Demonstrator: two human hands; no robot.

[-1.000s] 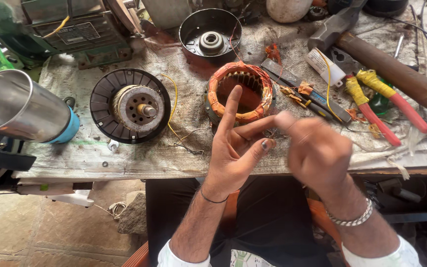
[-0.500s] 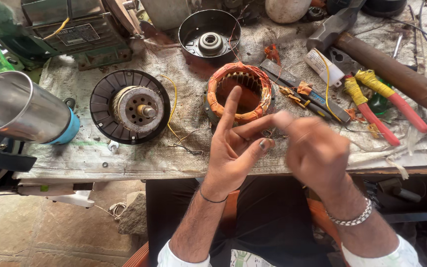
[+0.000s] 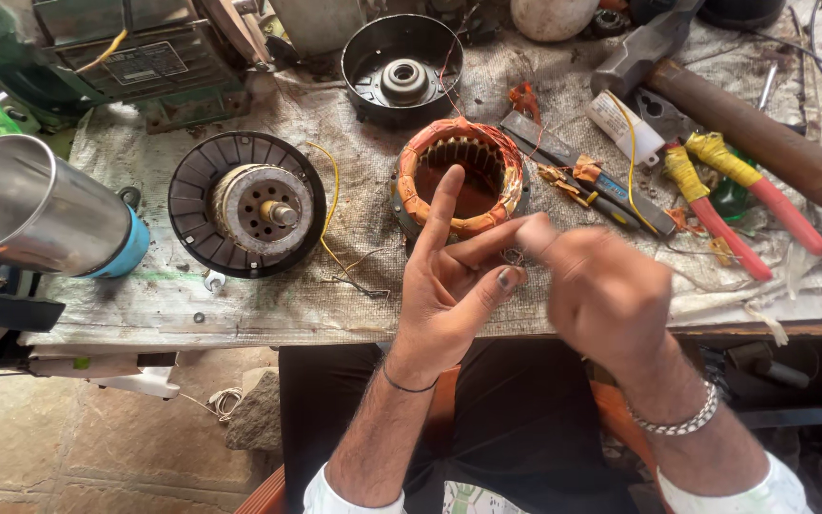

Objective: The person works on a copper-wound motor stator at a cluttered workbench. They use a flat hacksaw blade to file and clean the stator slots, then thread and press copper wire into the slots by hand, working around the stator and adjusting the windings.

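Observation:
My left hand (image 3: 449, 286) is raised in front of the bench with its index finger up and the thumb and middle finger pinching thin copper wire ends (image 3: 514, 257). My right hand (image 3: 601, 295), blurred, meets it from the right with its fingertips on the same wire. Just behind the hands lies a copper-wound motor stator (image 3: 459, 176) wrapped in orange tape, and a thin wire runs from it toward my fingers.
A rotor with a finned black disc (image 3: 244, 205) lies at the left, a black motor end cover (image 3: 401, 67) behind. Red and yellow handled pliers (image 3: 715, 190), a hammer (image 3: 744, 124), a screwdriver (image 3: 601, 181) and a metal cylinder (image 3: 30, 209) crowd the cloth-covered bench (image 3: 240, 295).
My right hand has shifted slightly and keeps moving at the wire ends, showing as blur. The left hand holds its pose.

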